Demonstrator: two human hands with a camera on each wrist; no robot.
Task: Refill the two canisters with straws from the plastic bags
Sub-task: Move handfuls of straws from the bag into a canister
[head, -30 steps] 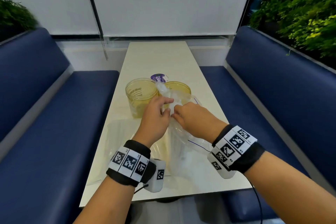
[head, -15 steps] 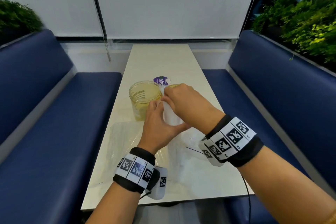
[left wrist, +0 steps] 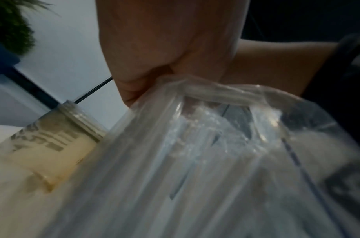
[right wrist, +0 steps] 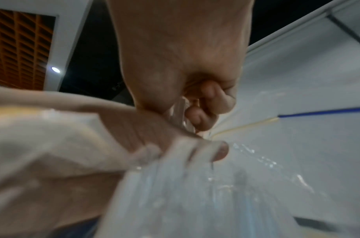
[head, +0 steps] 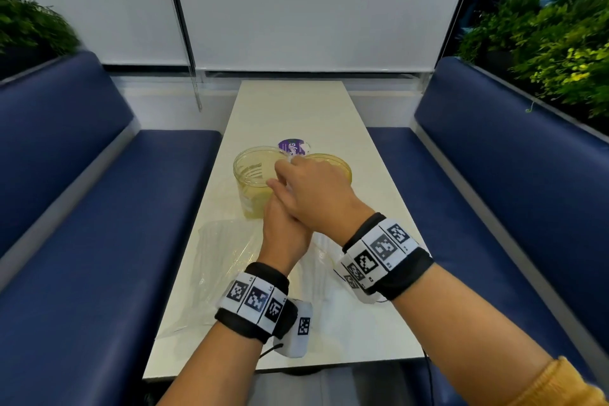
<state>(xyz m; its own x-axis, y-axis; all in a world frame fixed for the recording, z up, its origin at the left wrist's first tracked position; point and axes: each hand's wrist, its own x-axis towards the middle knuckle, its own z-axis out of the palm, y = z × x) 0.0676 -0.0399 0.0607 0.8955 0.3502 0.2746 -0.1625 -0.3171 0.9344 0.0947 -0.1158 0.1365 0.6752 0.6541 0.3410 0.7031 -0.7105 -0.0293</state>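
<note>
Two clear yellowish canisters stand open mid-table, the left canister (head: pixel 252 171) and the right canister (head: pixel 339 165) partly behind my hands. My left hand (head: pixel 281 224) grips the neck of a clear plastic bag of straws (left wrist: pixel 195 161), held upright in front of the canisters. My right hand (head: pixel 309 184) lies across and above the left, its curled fingers (right wrist: pixel 197 119) pinching the bag's top edge (right wrist: pixel 180 109). In the head view the hands hide most of this bag. The left canister (left wrist: pixel 59 141) shows beside the bag in the left wrist view.
A second clear plastic bag (head: pixel 224 260) lies flat on the cream table (head: pixel 296 109) at the near left. A purple lid (head: pixel 293 146) lies behind the canisters. Blue benches (head: pixel 99 224) flank the table on both sides.
My right hand has risen and crossed leftward over my left hand. The left hand has closed round the bag's neck, and the bag's top has been gathered up between the hands.
</note>
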